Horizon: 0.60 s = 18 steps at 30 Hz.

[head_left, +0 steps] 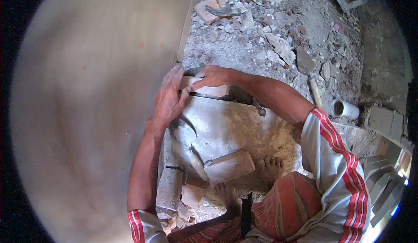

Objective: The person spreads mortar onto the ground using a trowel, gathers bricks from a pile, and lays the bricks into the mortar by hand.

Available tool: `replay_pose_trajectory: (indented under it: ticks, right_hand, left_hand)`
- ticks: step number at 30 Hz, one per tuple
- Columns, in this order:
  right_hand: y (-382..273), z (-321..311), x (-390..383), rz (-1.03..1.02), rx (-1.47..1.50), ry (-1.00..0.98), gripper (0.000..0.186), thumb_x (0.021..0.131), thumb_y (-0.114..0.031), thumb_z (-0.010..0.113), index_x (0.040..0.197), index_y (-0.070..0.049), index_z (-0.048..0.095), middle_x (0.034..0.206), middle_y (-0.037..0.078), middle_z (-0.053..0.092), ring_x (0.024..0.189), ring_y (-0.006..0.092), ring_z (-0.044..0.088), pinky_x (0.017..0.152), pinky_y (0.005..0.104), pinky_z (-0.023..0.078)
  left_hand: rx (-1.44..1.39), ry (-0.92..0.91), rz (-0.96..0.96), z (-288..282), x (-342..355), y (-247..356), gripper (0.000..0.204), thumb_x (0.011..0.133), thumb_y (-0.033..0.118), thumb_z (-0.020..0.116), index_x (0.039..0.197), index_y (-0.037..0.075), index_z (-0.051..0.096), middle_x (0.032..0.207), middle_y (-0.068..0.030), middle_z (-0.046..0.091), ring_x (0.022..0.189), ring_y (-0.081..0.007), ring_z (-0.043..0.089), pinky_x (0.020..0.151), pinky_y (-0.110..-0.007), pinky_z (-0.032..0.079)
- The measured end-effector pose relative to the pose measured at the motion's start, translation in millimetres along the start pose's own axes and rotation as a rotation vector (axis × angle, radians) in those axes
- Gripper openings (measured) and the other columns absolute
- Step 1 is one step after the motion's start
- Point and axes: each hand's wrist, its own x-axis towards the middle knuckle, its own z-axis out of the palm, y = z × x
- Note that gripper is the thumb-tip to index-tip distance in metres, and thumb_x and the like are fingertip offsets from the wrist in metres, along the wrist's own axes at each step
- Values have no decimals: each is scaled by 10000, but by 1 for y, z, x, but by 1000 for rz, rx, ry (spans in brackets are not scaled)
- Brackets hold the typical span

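A pale-faced brick [211, 89] lies at the far edge of a light slab [230, 121], its left end close to the wall. My left hand [170, 97] is at that end, fingers stretched along the wall side and the thumb on the brick. Reaching across from the right, my right hand [212, 77] has its bent fingers closed over the top of the same brick. My hands nearly meet there, and part of the brick is hidden under them. A trowel [184, 134] rests on the slab by my left forearm, its handle beside a loose brick [230, 166].
A plain wall [87, 112] rises along my left. Beyond the slab, rubble [265, 29] covers the ground, with a hammer [222, 10] lying there. A second trowel [305, 61] and a pale pipe [346, 109] are at right. Several bricks [170, 188] lie near my feet.
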Motion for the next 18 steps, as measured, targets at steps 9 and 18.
replay_pose_trajectory:
  ticks: [9,18]
  right_hand:
    - [-1,4,-1,92,-70,-3,651,768,-603,675,1066,-25,692,918,179,689,831,285,650,742,400,497]
    - [2,1,0,22,-17,-18,691,765,-654,631,1009,-12,704,871,205,682,817,317,654,736,419,496]
  left_hand:
    - [21,-299,-130,31,15,-36,384,964,181,482,1295,-9,526,1326,-233,525,1271,-375,465,1073,-410,366]
    - [134,-259,-71,39,16,-39,383,981,185,445,1324,28,507,1344,-209,516,1274,-363,466,1064,-420,377]
